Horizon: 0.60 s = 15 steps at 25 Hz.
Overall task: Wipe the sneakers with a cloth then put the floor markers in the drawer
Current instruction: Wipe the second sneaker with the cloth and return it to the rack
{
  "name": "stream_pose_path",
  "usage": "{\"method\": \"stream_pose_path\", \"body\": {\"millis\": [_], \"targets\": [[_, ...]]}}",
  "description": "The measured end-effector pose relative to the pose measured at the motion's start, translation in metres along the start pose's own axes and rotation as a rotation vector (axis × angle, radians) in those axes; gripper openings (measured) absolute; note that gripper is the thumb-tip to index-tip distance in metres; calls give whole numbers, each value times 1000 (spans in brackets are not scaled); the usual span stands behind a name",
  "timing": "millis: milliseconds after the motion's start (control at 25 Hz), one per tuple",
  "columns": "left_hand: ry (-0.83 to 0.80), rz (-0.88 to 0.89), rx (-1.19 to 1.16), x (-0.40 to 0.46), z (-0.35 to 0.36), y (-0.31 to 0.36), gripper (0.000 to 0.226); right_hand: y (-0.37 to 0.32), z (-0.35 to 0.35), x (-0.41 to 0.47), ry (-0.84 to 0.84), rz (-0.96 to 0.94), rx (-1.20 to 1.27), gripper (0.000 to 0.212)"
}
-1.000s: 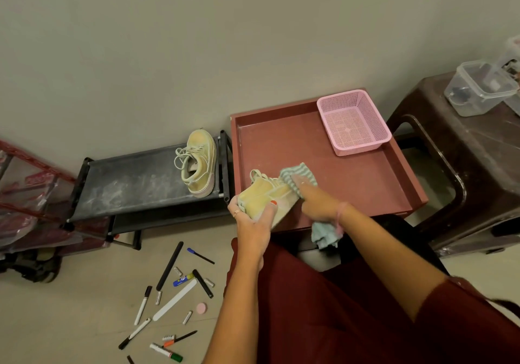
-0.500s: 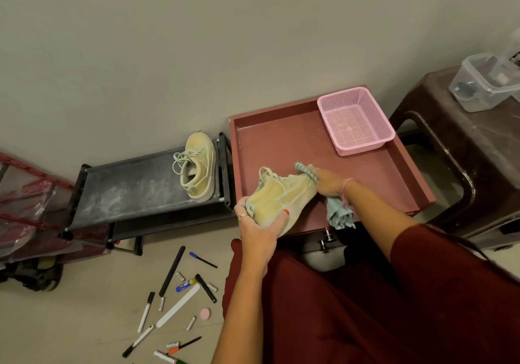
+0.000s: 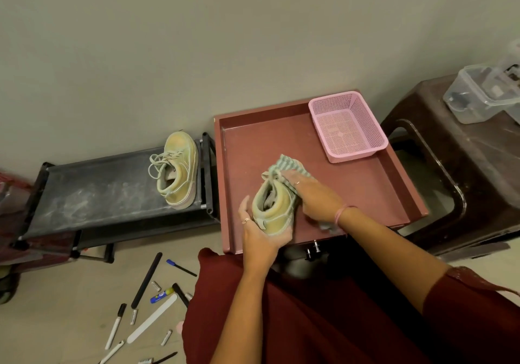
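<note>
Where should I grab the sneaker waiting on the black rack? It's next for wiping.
Probably the heel collar of the second sneaker, reached from the near side: the heel and open mouth face the person, toe toward the wall, laces spilling left. It sits upright at the right end of the black rack, nothing on it.

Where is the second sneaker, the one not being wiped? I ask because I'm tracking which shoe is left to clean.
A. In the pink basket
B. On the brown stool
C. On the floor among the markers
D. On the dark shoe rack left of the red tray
D: the second sneaker sits on the dark shoe rack, while both hands work on the other sneaker over the red tray.
</note>
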State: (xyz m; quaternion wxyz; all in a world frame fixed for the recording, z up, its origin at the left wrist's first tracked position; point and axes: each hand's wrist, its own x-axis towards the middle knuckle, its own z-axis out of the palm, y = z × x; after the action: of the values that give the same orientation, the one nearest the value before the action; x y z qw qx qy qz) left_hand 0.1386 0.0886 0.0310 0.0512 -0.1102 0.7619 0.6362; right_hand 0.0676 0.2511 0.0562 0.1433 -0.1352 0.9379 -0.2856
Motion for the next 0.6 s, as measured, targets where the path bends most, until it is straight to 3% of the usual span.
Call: {"method": "stream_pose_path", "body": {"millis": [160,400,600], "targets": [[-29,18,51,6,8,-21,99,37,-3,30,-97,-2,-233,73],[2,56,140,9,17,-49,94,47,-5,73,-189,75,-210,75],[20,52,100,10,20,-59,90,22,-4,30,-162,-56,-203,58]]}}
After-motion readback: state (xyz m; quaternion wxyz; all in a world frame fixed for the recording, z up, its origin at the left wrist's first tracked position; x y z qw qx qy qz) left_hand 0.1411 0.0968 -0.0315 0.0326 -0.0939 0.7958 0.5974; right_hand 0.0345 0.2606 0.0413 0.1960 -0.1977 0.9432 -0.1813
